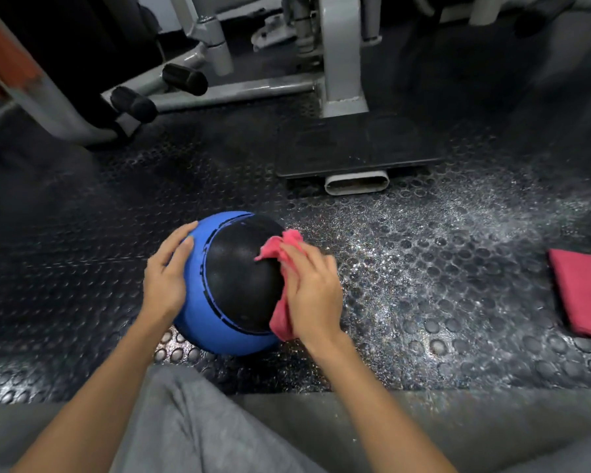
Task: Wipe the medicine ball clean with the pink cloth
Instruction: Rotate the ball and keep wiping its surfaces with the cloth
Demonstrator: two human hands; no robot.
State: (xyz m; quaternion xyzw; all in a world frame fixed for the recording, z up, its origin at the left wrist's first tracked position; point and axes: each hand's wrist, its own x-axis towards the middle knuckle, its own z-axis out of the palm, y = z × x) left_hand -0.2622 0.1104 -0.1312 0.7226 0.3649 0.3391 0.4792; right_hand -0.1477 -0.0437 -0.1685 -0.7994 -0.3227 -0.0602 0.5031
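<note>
Medicine ball (232, 285) | left grip (166, 274) spread on it | right grip (313, 288) flat on pink cloth (282, 244) | folded cloth (584, 291) right

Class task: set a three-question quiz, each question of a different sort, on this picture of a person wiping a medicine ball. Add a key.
1. True or false: the left hand presses the pink cloth against the medicine ball.
2. Where does the ball rest? A) on a bench B) on the studded floor C) on the person's lap
3. How many cloths are in view?
Key: 1 false, the right hand presses it, the left lies flat on the ball; 2 B; 3 two, counting the folded cloth at far right.
</note>
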